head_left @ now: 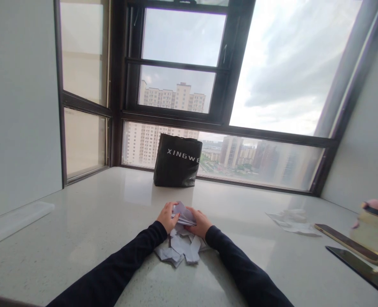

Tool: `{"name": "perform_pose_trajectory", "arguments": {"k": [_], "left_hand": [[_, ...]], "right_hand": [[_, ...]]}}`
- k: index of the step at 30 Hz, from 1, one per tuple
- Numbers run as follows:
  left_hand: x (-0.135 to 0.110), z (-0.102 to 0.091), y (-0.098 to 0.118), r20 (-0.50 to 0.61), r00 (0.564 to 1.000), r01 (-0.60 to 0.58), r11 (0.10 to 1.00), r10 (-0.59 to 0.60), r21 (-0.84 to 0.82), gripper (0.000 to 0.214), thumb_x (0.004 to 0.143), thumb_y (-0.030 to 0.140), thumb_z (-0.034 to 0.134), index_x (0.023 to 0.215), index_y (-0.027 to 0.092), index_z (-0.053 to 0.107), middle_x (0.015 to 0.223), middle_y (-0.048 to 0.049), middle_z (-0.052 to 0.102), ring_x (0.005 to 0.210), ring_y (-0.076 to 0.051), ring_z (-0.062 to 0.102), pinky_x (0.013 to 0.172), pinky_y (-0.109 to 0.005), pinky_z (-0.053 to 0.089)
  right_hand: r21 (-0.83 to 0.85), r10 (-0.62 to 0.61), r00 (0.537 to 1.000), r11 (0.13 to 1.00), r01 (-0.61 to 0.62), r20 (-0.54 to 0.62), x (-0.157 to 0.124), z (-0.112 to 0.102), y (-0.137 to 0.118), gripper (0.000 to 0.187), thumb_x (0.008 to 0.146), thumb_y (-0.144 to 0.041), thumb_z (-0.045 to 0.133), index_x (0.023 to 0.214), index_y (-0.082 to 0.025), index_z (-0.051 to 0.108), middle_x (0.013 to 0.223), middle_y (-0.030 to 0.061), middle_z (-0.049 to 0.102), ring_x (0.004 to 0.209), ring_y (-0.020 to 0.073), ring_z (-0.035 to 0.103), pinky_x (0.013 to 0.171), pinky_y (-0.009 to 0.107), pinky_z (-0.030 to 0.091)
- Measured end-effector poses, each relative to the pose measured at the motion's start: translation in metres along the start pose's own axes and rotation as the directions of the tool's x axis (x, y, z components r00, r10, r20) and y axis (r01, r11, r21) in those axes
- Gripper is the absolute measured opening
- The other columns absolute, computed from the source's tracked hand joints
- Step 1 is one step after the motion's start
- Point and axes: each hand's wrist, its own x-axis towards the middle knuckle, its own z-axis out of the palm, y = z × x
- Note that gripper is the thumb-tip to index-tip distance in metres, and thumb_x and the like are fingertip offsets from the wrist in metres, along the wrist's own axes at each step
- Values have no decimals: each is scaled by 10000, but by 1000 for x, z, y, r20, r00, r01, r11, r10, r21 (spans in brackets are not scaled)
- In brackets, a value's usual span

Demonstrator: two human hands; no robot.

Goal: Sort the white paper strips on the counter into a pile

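Between my two hands is a small stack of torn white paper pieces (pixel 184 214). My left hand (pixel 168 217) curls around the stack's left side, its thumb on the near edge. On the opposite side, my right hand (pixel 200 222) grips the stack with fingers partly hidden behind it. Loose paper scraps (pixel 182 248) lie in a pile on the white counter just below my hands, toward me. Beyond my hands stands a black bag (pixel 178 164) with white lettering, upright near the window.
At the right lie crumpled paper (pixel 294 221), a phone (pixel 349 243) and a dark flat device (pixel 362 270), beside a pink-lidded container (pixel 376 226). A long white plastic piece (pixel 19 221) rests at the left. Windows (pixel 182 89) rise behind the counter (pixel 112 238).
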Motion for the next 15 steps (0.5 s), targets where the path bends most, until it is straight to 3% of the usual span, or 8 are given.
{"name": "perform_pose_trajectory", "arguments": {"k": [4,9,11,15], "left_hand": [[2,-4,7,-24,1000,13,985,-17,-171,346,697,141,486,1030,155,393,1080,-119,435,921,-183,504,695,-313,478],[3,-13,19,-99,993,-90,960,66,-263,344,724,101,412,1055,193,390,1096,-91,440,910,-160,510,703,-306,474],[4,-17,22,-148,987,-94,964,58,-248,324,736,83,354,1038,187,410,1053,-82,481,861,-150,525,695,-304,469],[6,-26,20,-287,957,-88,984,40,-157,281,737,84,306,948,170,471,940,-63,537,826,-154,515,698,-300,447]], "right_hand": [[18,-2,994,1000,4,-109,5,-5,2,501,537,-53,459,1010,-206,516,901,41,609,836,213,532,745,314,401],[66,-66,954,994,89,-292,5,-18,-4,540,539,-63,424,1059,-197,479,998,51,563,932,225,485,819,333,372],[84,-116,950,986,146,-291,2,-20,-10,534,557,-104,464,1082,-201,458,1029,52,544,947,229,472,830,344,363],[125,-150,977,978,170,-154,-2,-17,-21,459,615,-270,559,1061,-193,482,994,59,565,911,216,489,812,339,366]]}}
